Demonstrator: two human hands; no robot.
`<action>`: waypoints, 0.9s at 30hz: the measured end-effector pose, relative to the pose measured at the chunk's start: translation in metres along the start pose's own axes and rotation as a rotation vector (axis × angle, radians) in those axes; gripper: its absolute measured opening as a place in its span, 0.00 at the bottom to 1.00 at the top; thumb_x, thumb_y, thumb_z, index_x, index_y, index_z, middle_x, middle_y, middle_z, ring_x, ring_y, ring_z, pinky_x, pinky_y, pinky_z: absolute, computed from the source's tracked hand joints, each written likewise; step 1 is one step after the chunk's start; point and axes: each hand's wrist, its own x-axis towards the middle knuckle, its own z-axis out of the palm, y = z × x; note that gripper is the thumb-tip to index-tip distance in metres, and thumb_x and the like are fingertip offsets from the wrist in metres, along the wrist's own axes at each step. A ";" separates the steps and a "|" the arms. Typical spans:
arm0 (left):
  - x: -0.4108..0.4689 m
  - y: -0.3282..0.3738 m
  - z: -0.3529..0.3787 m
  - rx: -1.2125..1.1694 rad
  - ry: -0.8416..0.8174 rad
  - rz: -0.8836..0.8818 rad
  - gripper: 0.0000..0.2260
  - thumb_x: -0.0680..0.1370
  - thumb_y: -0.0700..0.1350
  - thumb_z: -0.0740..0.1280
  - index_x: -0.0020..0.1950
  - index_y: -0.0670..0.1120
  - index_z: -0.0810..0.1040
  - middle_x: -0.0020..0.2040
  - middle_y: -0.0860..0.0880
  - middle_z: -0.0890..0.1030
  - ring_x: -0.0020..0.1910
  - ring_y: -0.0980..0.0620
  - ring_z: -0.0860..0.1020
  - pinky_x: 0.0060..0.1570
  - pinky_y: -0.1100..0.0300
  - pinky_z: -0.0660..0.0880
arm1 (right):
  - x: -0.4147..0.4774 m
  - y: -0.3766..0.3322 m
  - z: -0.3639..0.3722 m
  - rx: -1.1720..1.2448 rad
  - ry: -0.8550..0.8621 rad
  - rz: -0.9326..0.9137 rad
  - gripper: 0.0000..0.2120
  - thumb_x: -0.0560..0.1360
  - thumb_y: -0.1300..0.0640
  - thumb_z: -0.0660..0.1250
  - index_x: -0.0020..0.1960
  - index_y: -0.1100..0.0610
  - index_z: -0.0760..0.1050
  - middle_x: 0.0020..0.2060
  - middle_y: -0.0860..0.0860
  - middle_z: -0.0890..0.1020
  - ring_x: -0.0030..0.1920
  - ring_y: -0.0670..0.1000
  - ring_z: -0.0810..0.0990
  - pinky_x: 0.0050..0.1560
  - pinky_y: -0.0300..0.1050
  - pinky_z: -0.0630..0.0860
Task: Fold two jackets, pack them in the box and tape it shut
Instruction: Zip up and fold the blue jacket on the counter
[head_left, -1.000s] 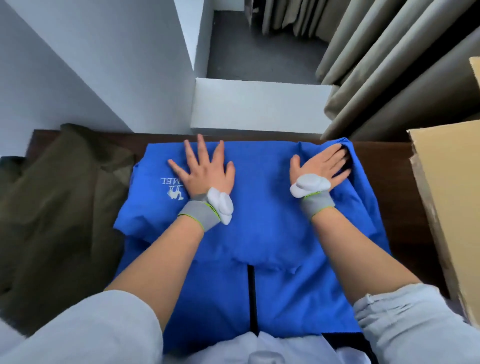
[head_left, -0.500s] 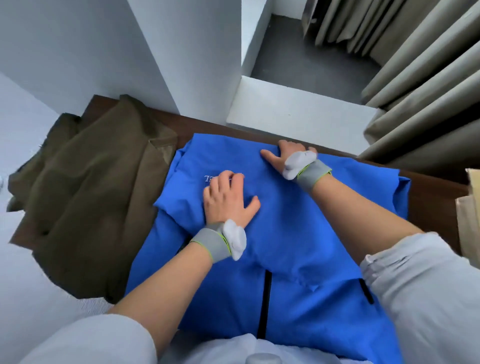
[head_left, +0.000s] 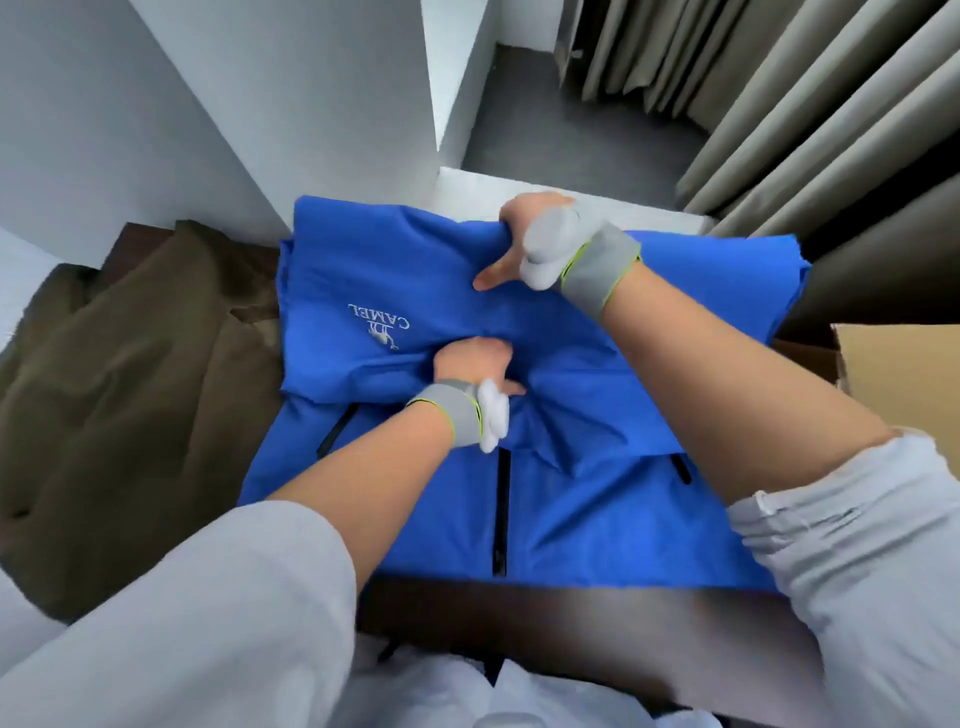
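A blue jacket (head_left: 582, 499) with a white logo lies partly folded on the dark wooden table (head_left: 519, 618), its black zip toward me. My right hand (head_left: 524, 234) grips the far folded edge of the blue jacket and lifts it. My left hand (head_left: 470, 361) has its fingers curled into the blue cloth near the logo, at the near edge of the folded part. An olive jacket (head_left: 130, 395) lies bunched and unfolded to the left. At the right edge a corner of the cardboard box (head_left: 904, 374) shows.
A grey-white wall and pillar (head_left: 260, 114) rise just behind the table. Beyond it lie a white ledge (head_left: 467, 192), grey floor and beige curtains (head_left: 779, 104) at the back right.
Both hands went from lying flat on the blue jacket to gripping it. The right hand moved to the far edge and raised it. The view swung left and closer.
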 end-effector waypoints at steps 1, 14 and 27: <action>0.006 -0.002 -0.005 -0.016 0.028 -0.006 0.18 0.76 0.52 0.66 0.60 0.43 0.72 0.61 0.44 0.76 0.60 0.43 0.75 0.51 0.55 0.72 | -0.005 -0.002 -0.008 -0.021 0.012 -0.004 0.26 0.67 0.41 0.72 0.54 0.59 0.74 0.41 0.49 0.72 0.49 0.55 0.77 0.41 0.41 0.66; -0.136 -0.026 0.100 0.074 0.066 0.176 0.27 0.78 0.53 0.58 0.75 0.48 0.57 0.78 0.52 0.43 0.77 0.51 0.48 0.74 0.51 0.49 | -0.140 -0.061 0.042 -0.132 -0.030 0.122 0.20 0.76 0.59 0.62 0.67 0.54 0.65 0.66 0.52 0.70 0.68 0.54 0.66 0.64 0.50 0.64; -0.191 -0.038 0.123 0.186 0.013 0.143 0.31 0.78 0.56 0.56 0.77 0.47 0.50 0.78 0.50 0.50 0.77 0.51 0.48 0.75 0.49 0.42 | -0.257 -0.085 0.147 -0.147 0.180 0.149 0.31 0.74 0.59 0.62 0.74 0.42 0.58 0.59 0.54 0.68 0.63 0.56 0.65 0.51 0.49 0.65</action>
